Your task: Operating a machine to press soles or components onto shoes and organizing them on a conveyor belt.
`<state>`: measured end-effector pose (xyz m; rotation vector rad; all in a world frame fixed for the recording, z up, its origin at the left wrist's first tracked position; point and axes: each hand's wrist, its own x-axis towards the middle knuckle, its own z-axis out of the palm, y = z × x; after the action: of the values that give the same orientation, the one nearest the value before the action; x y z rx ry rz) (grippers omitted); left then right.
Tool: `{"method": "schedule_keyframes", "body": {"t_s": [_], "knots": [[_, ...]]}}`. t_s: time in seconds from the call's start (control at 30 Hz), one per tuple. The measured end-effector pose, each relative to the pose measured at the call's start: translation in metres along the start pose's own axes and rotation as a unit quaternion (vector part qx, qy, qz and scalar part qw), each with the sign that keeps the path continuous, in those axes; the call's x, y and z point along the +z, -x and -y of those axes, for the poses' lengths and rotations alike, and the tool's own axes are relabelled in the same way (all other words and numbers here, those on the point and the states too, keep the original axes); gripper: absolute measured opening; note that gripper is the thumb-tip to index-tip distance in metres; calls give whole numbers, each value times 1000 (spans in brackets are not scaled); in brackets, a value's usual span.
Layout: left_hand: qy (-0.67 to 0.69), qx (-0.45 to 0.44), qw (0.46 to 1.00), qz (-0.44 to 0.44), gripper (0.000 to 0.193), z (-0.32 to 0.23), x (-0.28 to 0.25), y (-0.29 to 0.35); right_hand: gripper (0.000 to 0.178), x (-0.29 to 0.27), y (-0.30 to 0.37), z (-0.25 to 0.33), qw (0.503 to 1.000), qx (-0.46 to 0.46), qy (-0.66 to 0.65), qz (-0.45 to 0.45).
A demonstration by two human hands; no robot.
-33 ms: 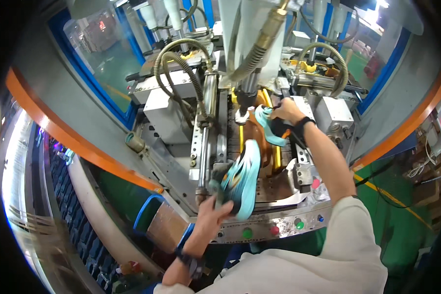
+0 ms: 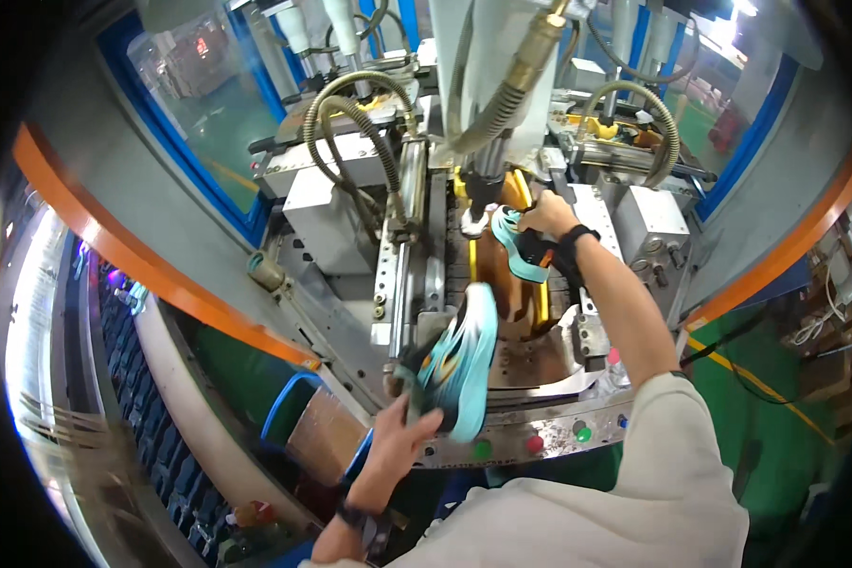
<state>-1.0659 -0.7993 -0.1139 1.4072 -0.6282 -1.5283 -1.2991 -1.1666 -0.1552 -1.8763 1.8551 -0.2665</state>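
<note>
A worker in a pale short-sleeved top leans over a machine's metal bed (image 2: 530, 363), a sports shoe in each hand. The left hand (image 2: 402, 443) has its fingers clamped on the dark heel end of a teal-and-white shoe (image 2: 466, 364), held above the bed's near left part; the right hand (image 2: 551, 216) grips a teal-soled shoe (image 2: 520, 259) beside the machine's central dark shaft (image 2: 484, 180), its fingertips partly hidden. Yellow strips (image 2: 542, 301) line the bed, and green and red buttons dot the worn front panel (image 2: 459, 454). Around it stand orange-edged grey walls and blue-framed windows, over a green floor (image 2: 729, 445) marked in yellow.
</note>
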Motion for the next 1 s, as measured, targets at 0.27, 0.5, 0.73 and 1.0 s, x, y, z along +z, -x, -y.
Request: {"method": "schedule_keyframes", "body": {"t_s": [0.27, 0.5, 0.73, 1.0], "knots": [[126, 65, 924, -354, 38, 86, -67, 189, 67, 159, -14, 33, 967, -65, 93, -227], [275, 77, 818, -499, 37, 182, -40, 247, 35, 93, 178, 57, 928, -315, -191, -52], [352, 7, 807, -475, 26, 254, 2, 279, 15, 254, 323, -23, 837, -523, -118, 107], [478, 37, 646, -594, 23, 343, 45, 364, 18, 321, 291, -59, 800, -587, -80, 91]]}}
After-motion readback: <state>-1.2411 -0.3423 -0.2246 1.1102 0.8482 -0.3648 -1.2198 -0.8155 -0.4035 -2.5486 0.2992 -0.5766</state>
